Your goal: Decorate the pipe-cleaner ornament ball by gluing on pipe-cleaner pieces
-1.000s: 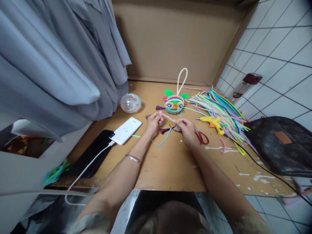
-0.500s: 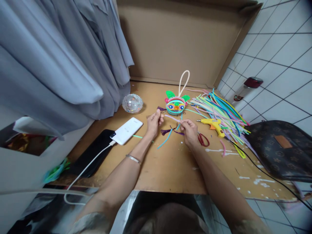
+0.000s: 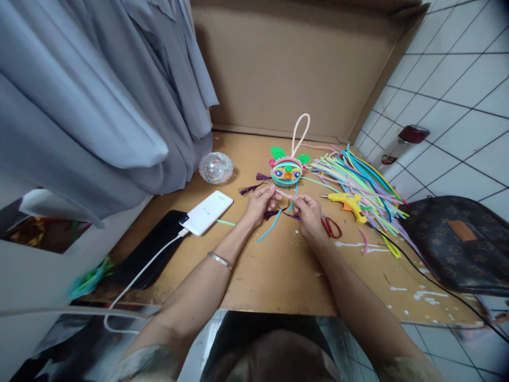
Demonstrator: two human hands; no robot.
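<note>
A short lilac strip (image 3: 283, 194) is stretched between my two hands above the table. My left hand (image 3: 260, 204) pinches its left end, and my right hand (image 3: 308, 212) pinches the right end. Just behind them sits a colourful animal-face ornament (image 3: 286, 172) with green ears and a white loop (image 3: 300, 132) standing up from it. Dark purple tassels (image 3: 249, 188) lie to its left; another purple tassel (image 3: 271, 214) is partly hidden by my left hand. A blue strip (image 3: 270, 227) lies on the table in front of my hands.
Right of my hands are red-handled scissors (image 3: 332, 227), a yellow glue gun (image 3: 348, 204) with a black cord, many coloured strips (image 3: 358, 180) and a brown bag (image 3: 461, 244). On the left are a clear ball (image 3: 216, 168), a white device (image 3: 209, 212) and a black phone-like object (image 3: 159, 249).
My left hand has moved right, closer to my right hand, and now grips the lilac strip. The purple tassels on the left are more exposed.
</note>
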